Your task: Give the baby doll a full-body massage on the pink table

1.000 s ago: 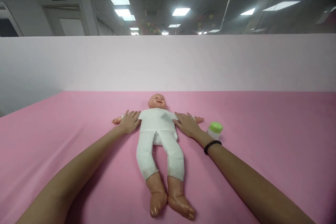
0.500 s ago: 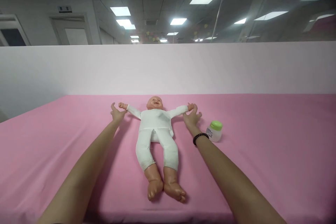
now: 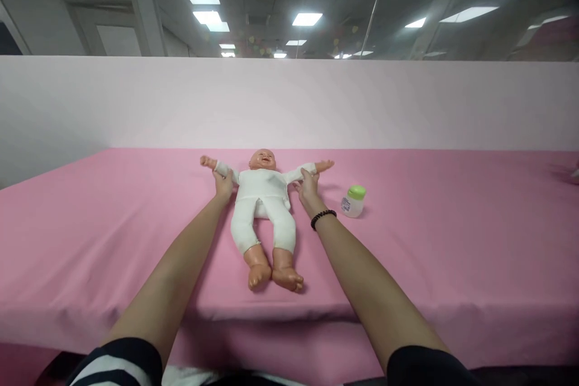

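The pink-covered counter [image 3: 429, 223] spreads out under and around your hands, and the low white partition [image 3: 289, 102] stands beyond them. The baby doll [image 3: 263, 187] lies face up on the counter between your hands, its head just beyond them and its bare feet toward you, so both its arms are within your reach. Your left hand [image 3: 224, 184] is curled around one of its white sleeves, thumb uppermost; your right hand [image 3: 309, 186] grips the other the same way. Holding both sides evenly likely keeps the limp-looking arms spread and the body from twisting. The green-lidded jar [image 3: 353, 205] stands upright just outside your right hand, apart from the doll, perhaps set there to be handy yet out of the way. The coiled black wristband [image 3: 323, 217] sits just behind your right hand.
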Motion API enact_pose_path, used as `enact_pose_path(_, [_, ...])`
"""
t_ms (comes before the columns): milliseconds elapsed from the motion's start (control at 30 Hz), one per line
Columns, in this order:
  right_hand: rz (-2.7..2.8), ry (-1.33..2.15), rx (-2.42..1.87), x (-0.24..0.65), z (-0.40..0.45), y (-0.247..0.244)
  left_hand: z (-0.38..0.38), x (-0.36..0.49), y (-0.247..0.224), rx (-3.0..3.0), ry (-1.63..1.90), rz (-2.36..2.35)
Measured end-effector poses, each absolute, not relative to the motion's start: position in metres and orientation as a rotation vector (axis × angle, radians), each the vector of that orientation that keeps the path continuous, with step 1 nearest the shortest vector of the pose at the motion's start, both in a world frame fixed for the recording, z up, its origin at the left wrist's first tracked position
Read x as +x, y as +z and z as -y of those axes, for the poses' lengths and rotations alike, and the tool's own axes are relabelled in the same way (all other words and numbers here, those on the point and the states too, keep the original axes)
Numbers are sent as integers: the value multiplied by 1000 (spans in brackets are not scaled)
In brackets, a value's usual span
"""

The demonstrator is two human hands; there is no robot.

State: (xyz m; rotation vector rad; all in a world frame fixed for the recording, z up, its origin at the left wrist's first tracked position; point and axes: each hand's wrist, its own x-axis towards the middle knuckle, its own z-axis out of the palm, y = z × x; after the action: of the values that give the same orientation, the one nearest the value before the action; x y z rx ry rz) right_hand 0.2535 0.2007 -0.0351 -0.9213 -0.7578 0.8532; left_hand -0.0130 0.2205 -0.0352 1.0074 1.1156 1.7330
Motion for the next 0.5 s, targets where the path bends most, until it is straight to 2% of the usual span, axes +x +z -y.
enact_pose_path(67, [872, 878, -893, 253, -190, -30, -214, -14, -35, 1308, 1704, -1091])
enact_pose_path(167, [1346, 911, -881, 255, -174, -24, -207, -12, -34, 1828, 1491, -955])
enact_pose_path(267, [1608, 891, -878, 257, -164, -23, -203, -12, -34, 2019, 1403, -838])
enact_pose_path(367, [1444, 853, -894, 255, -167, -28, -204, -14, -35, 1708, 1467, -901])
enact_pose_path(500, [828, 896, -959, 254, -187, -38, -213, -22, -35, 1093, 1566, -1061])
